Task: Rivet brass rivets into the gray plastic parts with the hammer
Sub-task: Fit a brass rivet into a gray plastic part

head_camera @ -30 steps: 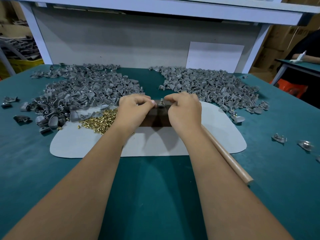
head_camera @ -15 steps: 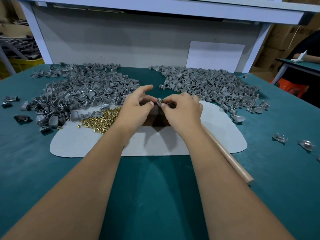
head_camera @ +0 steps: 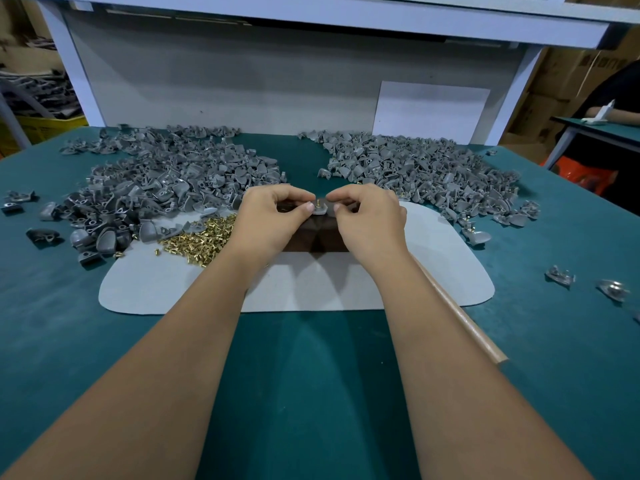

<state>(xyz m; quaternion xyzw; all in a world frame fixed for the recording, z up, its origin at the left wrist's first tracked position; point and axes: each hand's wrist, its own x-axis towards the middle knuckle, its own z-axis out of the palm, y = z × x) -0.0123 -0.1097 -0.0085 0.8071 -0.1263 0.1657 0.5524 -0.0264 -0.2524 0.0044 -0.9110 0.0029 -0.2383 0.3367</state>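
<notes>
A small gray plastic part [head_camera: 321,211] sits on a dark block [head_camera: 313,237] at the middle of the mat, with a brass rivet [head_camera: 318,202] standing upright in it. My left hand [head_camera: 273,220] pinches the part's left edge with thumb and curled fingers. My right hand [head_camera: 372,220] pinches its right edge, fingers curled. The hammer's wooden handle [head_camera: 457,317] runs out from under my right forearm toward the near right; its head is hidden. A heap of loose brass rivets [head_camera: 201,240] lies left of my left hand.
A light gray mat [head_camera: 440,268] covers the green table [head_camera: 311,393]. Large piles of gray parts lie at back left [head_camera: 162,181] and back right [head_camera: 419,171]. A few stray parts [head_camera: 559,275] lie at the right. A white panel [head_camera: 429,112] leans on the back wall.
My left hand's fingers, spread half a second ago, have curled down again. Both hands have settled the part lower onto the dark block, and the rivet now stands up between my fingertips.
</notes>
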